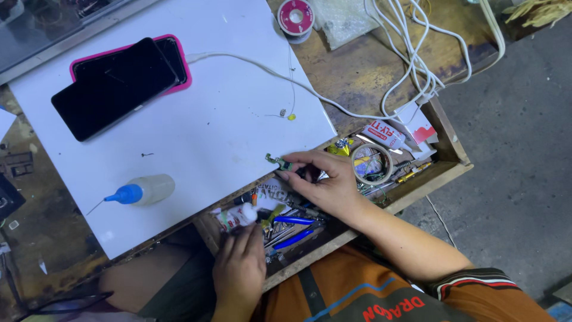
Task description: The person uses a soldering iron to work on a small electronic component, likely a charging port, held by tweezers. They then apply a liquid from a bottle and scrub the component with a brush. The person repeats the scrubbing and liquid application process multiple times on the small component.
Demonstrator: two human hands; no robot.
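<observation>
From the head camera, the person sat at a worn wooden table [363, 71] with an open drawer [444, 152] under its edge. The right hand [325, 182] reached over the drawer and pinched a small green circuit part [277, 161] between the fingertips, at the near edge of the white board [196, 119] which lay on the table. The left hand [239, 265] was lower, above the front of the drawer, and its fingers were closed around a small glue tube [233, 218] with a white cap. In the drawer there were pliers with blue handles [292, 229], a roll of tape [370, 162], a white and red glue pack [384, 134] and many small tools mixed together. On the white board lay a black phone [107, 89], partly over a second phone in a pink case [176, 59], and nearer to the person a small plastic bottle with a blue needle tip [143, 191] on its side. A white cable [286, 80] ran from the phones across the board to a bundle of white wires [417, 53] at the far side of the table. A spool of solder wire [296, 18] stood near the far edge of the board. The person wore an orange shirt [357, 298]
</observation>
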